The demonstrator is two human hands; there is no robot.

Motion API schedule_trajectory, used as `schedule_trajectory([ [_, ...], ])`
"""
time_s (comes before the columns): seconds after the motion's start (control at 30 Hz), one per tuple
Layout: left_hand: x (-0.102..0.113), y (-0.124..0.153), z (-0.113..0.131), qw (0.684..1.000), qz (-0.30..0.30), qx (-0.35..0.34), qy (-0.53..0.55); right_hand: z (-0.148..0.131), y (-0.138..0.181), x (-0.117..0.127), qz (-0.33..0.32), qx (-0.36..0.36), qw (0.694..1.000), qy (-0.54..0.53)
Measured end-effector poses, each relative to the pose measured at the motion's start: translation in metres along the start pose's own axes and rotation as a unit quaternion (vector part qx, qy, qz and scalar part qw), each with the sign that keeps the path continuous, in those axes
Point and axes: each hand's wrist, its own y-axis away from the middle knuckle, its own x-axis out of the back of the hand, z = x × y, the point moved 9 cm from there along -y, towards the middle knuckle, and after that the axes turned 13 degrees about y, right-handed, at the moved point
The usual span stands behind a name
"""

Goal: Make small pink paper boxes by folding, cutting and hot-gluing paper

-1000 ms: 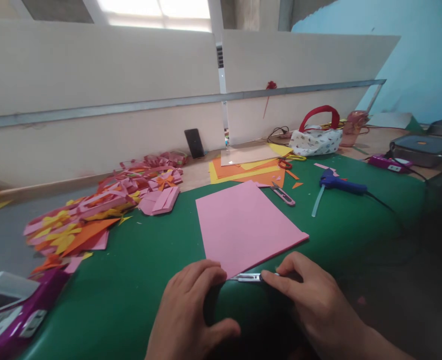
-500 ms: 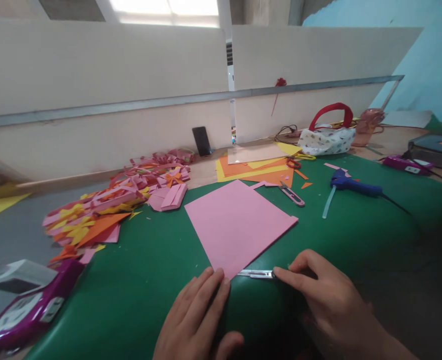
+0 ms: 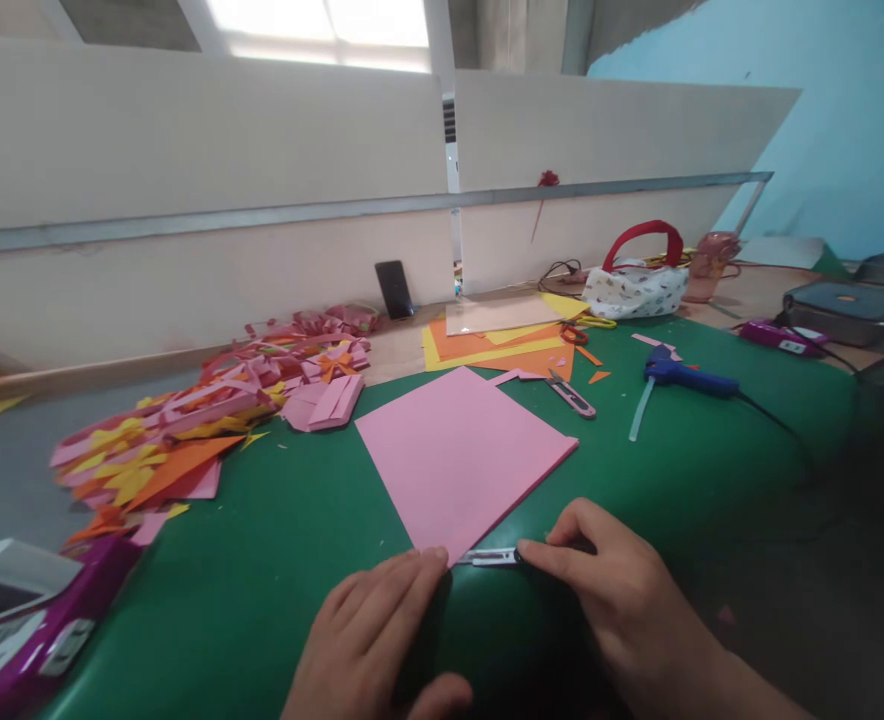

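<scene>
A square pink sheet of paper (image 3: 464, 450) lies turned cornerwise on the green table cover, with a narrow fold along its lower right edge. My left hand (image 3: 382, 625) rests flat, its fingertips on the sheet's near corner and its thumb apart. In my right hand (image 3: 614, 570) is a box cutter (image 3: 496, 556), pinched at the handle end with the index finger stretched along it. Its blade points left and meets the sheet near that same corner; whether the tip is under the paper I cannot tell.
Thread snips (image 3: 573, 396) and a blue glue gun (image 3: 689, 377) lie to the right. Orange and yellow sheets (image 3: 502, 350) sit behind with scissors (image 3: 575, 333). Cut paper flowers and strips (image 3: 224, 400) heap up at left, near a purple device (image 3: 52, 630).
The box cutter has slid slightly left along the sheet's edge, closer to the near corner. My left fingers have shifted a little on the paper. The whole view has swung slightly right.
</scene>
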Motion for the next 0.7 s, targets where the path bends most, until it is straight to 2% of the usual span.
schedule_trajectory([
  [0.13,0.000,-0.004,-0.014,0.999,-0.005,0.026,0.045,0.003,-0.003,-0.002,-0.022,0.005,0.999,-0.025],
  [0.43,-0.008,-0.005,-0.022,0.995,-0.027,0.037,0.091,0.006,-0.003,-0.001,-0.025,0.036,0.998,-0.049],
  [0.57,-0.006,-0.007,-0.024,0.990,-0.009,0.086,0.115,0.007,0.000,0.000,-0.027,0.039,0.997,-0.059],
  [0.63,-0.005,-0.007,-0.026,0.985,0.002,0.119,0.122,0.001,-0.001,-0.004,-0.027,0.043,0.997,-0.050],
  [0.7,-0.005,-0.008,-0.025,0.983,-0.003,0.121,0.135,-0.004,-0.003,-0.013,-0.037,0.027,0.998,-0.054],
])
